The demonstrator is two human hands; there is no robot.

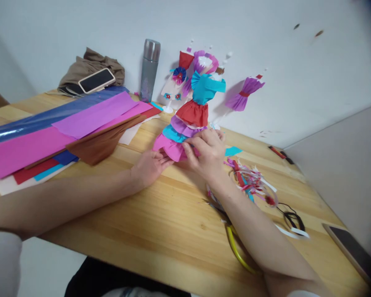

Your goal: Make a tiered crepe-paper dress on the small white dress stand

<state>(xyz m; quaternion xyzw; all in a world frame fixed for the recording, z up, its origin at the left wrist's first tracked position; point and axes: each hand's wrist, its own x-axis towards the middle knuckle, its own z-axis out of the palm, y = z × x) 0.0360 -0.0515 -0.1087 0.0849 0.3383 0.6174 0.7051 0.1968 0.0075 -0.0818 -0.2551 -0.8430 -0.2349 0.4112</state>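
A small paper dress (198, 113) stands upright on a stand, with a turquoise top, a red layer, and purple, turquoise and pink ruffles below. My right hand (205, 150) pinches the right side of the lower ruffles between thumb and fingers. At the bottom left of the pink ruffle, my left hand (151, 167) lies low with its fingers stretched out, their tips touching the hem. Several other little paper dresses stand behind, among them a purple one (245, 94) at the right.
Coloured paper sheets (95, 117), a phone (97, 80) on brown cloth and a grey bottle (150, 70) stand left and back. Right are paper scraps (250, 179), yellow-handled scissors (236, 249) under my forearm, a black cord (293, 218) and a dark tablet-like device (352, 247).
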